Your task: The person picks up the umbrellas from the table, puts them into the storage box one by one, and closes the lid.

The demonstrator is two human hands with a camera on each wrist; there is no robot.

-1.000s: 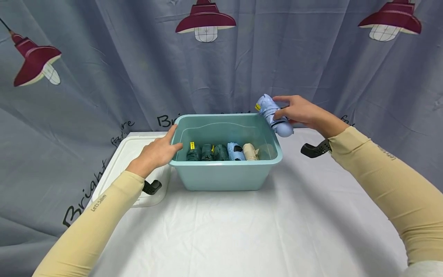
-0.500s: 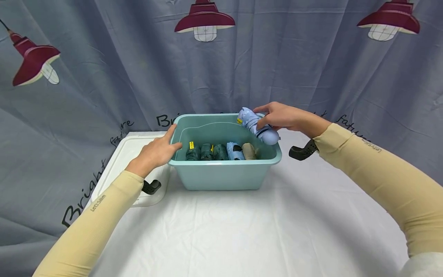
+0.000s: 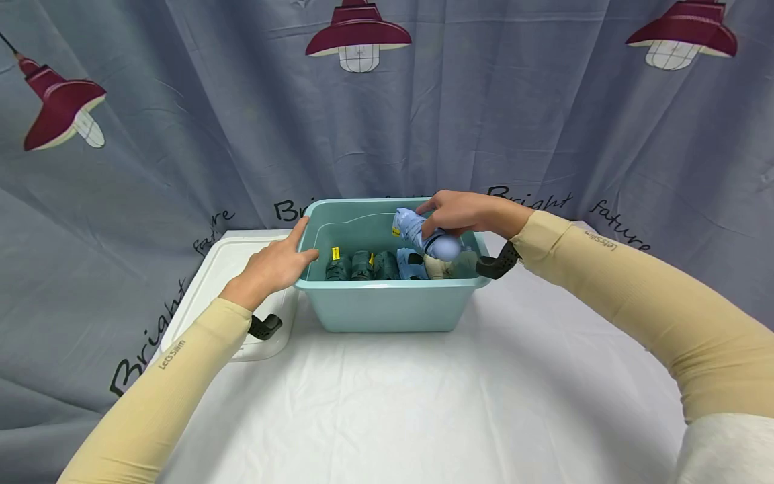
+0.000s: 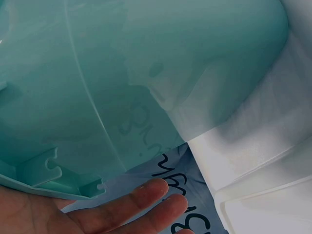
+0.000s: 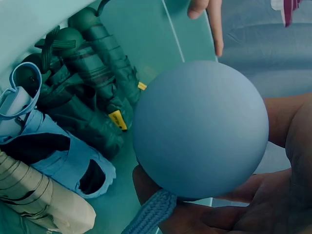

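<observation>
Over the right half of a teal plastic bin (image 3: 387, 306), my right hand (image 3: 462, 214) grips a light-blue folded umbrella (image 3: 417, 230), tilted with its rounded handle end toward the lower right. In the right wrist view that round handle end (image 5: 201, 129) and its woven strap (image 5: 151, 214) fill the middle. Inside the bin lie several dark-green folded umbrellas (image 3: 361, 267), a light-blue one (image 3: 412, 264) and a beige one (image 3: 437, 267), side by side. My left hand (image 3: 273, 267) rests on the bin's left rim, thumb and index finger spread; in the left wrist view its fingers (image 4: 141, 197) extend straight beside the outer wall.
A white lid (image 3: 208, 286) lies on the table left of the bin, partly under my left forearm. White cloth (image 3: 387, 403) covers the table. Behind it hangs a grey-blue curtain (image 3: 484, 101) printed with red lamps and lettering.
My right hand has carried the light-blue umbrella left and down, from beyond the bin's right rim to over its inside. The left hand stays on the rim.
</observation>
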